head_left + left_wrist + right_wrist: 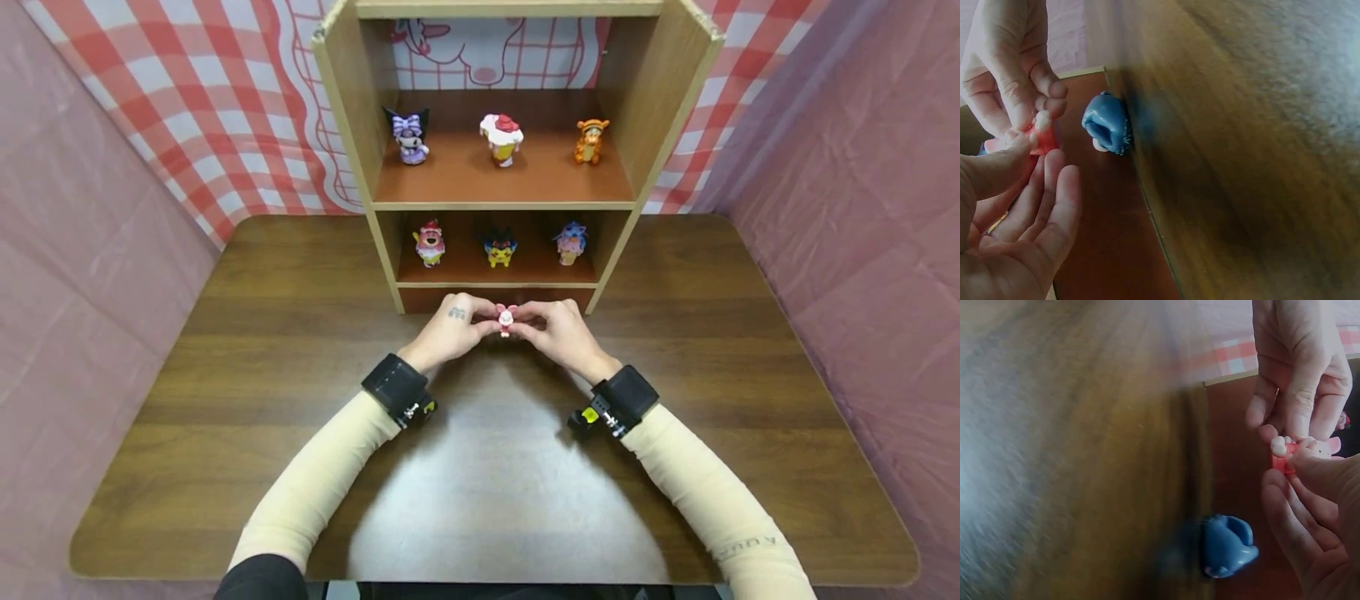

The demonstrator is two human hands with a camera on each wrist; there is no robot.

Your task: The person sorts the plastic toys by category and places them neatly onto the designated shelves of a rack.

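Observation:
A small pink-and-white pig figurine with big ears and a red body is held upright in front of the shelf. My left hand pinches it from the left between thumb and fingers. From the other side my right hand pinches it in the same way. In the right wrist view, the pig figurine shows its pale feet and a pink ear between the fingertips. A blue figurine stands below it at the shelf's base, near my right hand; the hands hide it in the head view.
A wooden shelf stands at the table's back. Its upper level bears a purple-bowed figurine, an ice-cream-like figurine and an orange tiger. Below are a pink bear, a yellow figurine and a blue-purple figurine.

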